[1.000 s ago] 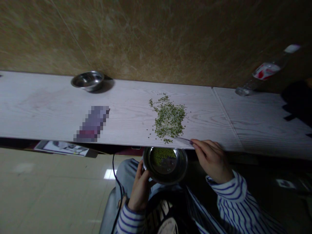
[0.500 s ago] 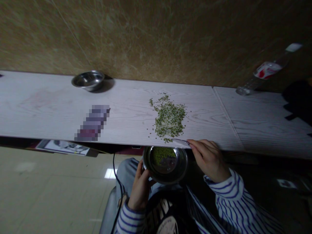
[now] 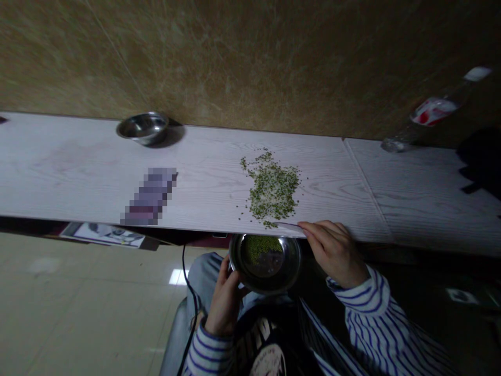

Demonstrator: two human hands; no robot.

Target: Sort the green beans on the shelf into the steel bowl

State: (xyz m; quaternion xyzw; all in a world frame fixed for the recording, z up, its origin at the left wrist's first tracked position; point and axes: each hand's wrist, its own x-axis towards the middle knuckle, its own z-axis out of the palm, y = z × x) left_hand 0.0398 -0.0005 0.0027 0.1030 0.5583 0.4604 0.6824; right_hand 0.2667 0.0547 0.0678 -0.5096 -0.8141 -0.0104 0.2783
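My left hand (image 3: pixel 226 292) grips the left side of a steel bowl (image 3: pixel 291 269), just below the front edge of the counter. Small green beans, like mung beans (image 3: pixel 260 248), lie in the far part of this bowl. More green beans (image 3: pixel 274 190) are spread in a loose patch on the counter above it. Between the thumb and fingers of my right hand (image 3: pixel 332 250) is a thin, flat, card-like piece (image 3: pixel 288 226), held low at the counter's edge. Its tip is beside a few beans at the near end of the patch; I cannot tell its exact kind.
On the white wood-grain counter (image 3: pixel 207 177) a second steel bowl (image 3: pixel 144 129) stands near the wall, with a blurred-out flat object (image 3: pixel 151 197) in front. A clear plastic bottle (image 3: pixel 432 112) and a dark item (image 3: pixel 479 162) are at right. A black cable (image 3: pixel 187 282) hangs at left.
The card-like piece has tilted slightly, so its face shows differently. Both hands, the bowl and the beans stay almost where they were; the view has shifted a little.
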